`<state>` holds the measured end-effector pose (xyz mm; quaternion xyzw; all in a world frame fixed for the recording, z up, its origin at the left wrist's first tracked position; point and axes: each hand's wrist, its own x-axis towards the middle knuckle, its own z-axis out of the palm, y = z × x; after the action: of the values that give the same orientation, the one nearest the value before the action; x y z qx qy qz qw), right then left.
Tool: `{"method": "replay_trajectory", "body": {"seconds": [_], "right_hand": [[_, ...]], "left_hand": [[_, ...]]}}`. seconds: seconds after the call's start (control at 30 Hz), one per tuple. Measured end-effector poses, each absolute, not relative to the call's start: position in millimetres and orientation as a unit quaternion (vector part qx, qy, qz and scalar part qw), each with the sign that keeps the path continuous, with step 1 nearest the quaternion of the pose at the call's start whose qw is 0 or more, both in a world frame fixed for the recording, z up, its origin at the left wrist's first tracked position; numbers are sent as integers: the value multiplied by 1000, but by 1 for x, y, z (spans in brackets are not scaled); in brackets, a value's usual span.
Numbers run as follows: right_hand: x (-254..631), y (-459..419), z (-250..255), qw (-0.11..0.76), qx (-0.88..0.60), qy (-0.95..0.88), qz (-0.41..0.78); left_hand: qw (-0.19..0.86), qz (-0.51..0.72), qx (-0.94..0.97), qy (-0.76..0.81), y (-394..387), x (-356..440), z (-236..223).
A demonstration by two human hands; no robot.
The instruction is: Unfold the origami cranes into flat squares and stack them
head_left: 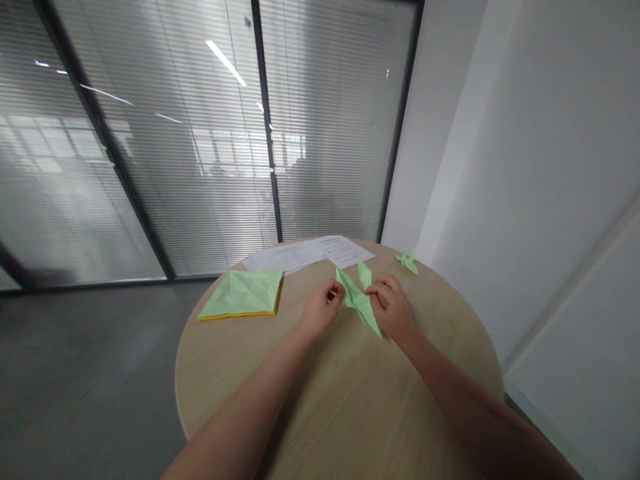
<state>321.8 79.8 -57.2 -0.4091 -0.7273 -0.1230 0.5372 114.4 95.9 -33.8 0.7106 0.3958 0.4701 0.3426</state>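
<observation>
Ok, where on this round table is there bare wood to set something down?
Bare wood lies along the table near edge around the forearms, and left of the left hand below the green paper stack. It is crowded at the far rim: printed sheets, half-folded paper in both hands, right hand, small crane.

- The middle of the folded green paper (pixel 364 303) is covered by the right hand (pixel 395 310).
- The print on the white sheets (pixel 313 253) at the table's (pixel 320 393) far edge is too small to be read.
- Both forearms are cut off by the bottom edge.
</observation>
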Motion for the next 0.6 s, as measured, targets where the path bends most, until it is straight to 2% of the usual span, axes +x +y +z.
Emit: {"method": "replay_trajectory", "body": {"seconds": [0.23, 0.43, 0.6], "right_hand": [[319, 80, -59, 527, -409, -739, -93], [318, 80, -62, 530, -401, -740, -104], [317, 77, -59, 512, -389, -757, -115]], "left_hand": [[327, 417, 750, 396, 93, 119, -36], [265, 379, 786, 410, 95, 117, -37], [301, 384, 758, 432, 92, 119, -33]]}}
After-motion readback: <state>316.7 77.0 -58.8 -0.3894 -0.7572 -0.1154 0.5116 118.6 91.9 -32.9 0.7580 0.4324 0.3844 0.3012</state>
